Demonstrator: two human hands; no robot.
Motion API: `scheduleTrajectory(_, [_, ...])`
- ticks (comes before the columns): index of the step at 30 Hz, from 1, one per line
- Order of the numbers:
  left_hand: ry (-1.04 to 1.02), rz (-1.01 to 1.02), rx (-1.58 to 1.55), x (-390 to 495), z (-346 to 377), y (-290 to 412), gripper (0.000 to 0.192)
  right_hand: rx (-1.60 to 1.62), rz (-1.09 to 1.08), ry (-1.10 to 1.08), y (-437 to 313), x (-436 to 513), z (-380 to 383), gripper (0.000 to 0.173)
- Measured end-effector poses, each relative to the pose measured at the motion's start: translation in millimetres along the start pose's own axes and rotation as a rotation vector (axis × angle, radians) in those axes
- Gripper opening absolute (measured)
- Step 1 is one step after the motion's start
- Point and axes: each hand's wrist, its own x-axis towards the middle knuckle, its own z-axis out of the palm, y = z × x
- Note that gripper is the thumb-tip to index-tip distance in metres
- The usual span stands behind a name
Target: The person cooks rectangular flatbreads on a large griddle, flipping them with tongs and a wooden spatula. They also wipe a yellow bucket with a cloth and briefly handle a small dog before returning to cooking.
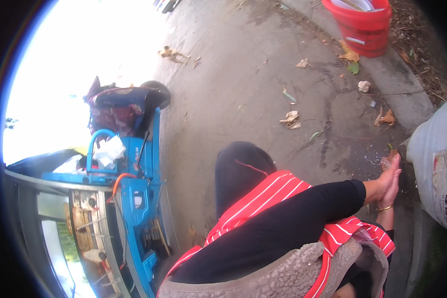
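Note:
My left hand (384, 183), at the end of a black sleeve, is pressed against my right hand (391, 198), which has a gold-coloured bracelet (385, 208) at its wrist. Both hands are low over the wet concrete, with fingers pointing away from me. A blurred reddish-brown wet patch (389, 159) with small bright droplets is at the fingertips; whether something lies between the palms is hidden. Just right of the hands stands a white plastic bucket (434, 164) bearing writing and a worn label. A red striped apron (260, 193) covers my bent knee (242, 175).
A red bucket (365, 31) with pale things inside stands by the concrete kerb (406, 76). Dry leaves (291, 120) lie scattered on the pavement (223, 100). At left is a blue cart frame (138, 197) with a metal-edged side. A small tan dog (172, 54) is farther off.

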Motion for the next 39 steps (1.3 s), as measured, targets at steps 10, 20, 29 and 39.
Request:
scheduleTrajectory(10, [0.227,0.36,1.261,-33,25,28,0.036,-0.615,-0.313,-0.066,9,43,-38,0.054])
scheduleTrajectory(20, [-0.316,0.002,0.11,-23,17,86,0.019,-0.137,-0.174,-0.213,-10,19,34,0.054])
scheduleTrajectory(29, [0.216,0.235,0.614,-12,-15,90,0.027,0.146,0.16,-0.073,14,7,11,0.047])
scheduleTrajectory(39, [-0.296,1.074,1.405,-49,-19,45,0.042,0.087,0.306,-0.275,-10,-9,13,0.058])
